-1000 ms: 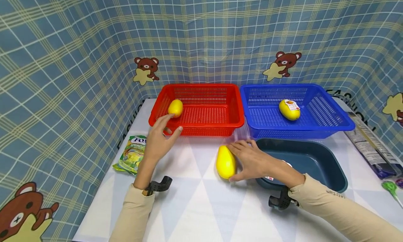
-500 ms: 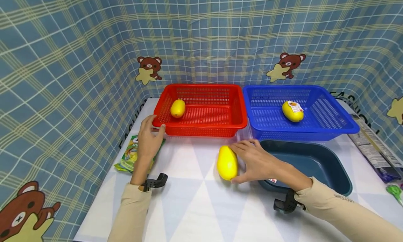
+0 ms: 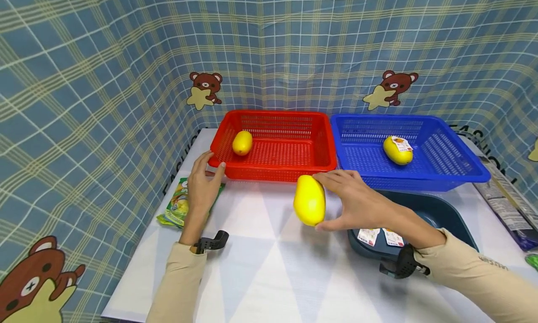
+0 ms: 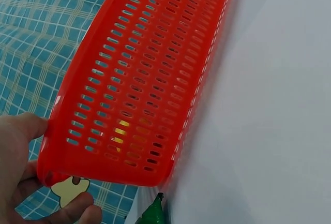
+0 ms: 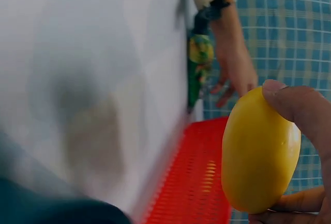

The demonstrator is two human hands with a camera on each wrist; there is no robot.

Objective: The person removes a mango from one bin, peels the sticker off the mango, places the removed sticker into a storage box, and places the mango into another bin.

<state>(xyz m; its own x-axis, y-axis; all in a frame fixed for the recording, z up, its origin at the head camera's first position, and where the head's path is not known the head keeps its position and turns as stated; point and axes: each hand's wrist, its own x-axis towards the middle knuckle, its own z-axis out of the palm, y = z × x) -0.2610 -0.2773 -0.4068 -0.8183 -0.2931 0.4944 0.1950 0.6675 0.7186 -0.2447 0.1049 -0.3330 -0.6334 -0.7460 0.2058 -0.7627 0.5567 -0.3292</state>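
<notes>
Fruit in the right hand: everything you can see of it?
The fruit is oval, smooth, slightly shiny and plain yellow; whether it's real or plastic, I can't tell. No label shows on its visible sides. It is held clear of the table, nearer the person than the red basket, gripped by the right hand: thumb at its near end, fingers at its far end.

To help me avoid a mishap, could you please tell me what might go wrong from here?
Held above the table, the smooth yellow fruit could slip from the right hand and drop. The left hand touches the red basket at its near left corner, so a tug might shift it and perhaps set the fruit lying in it rolling.
</notes>
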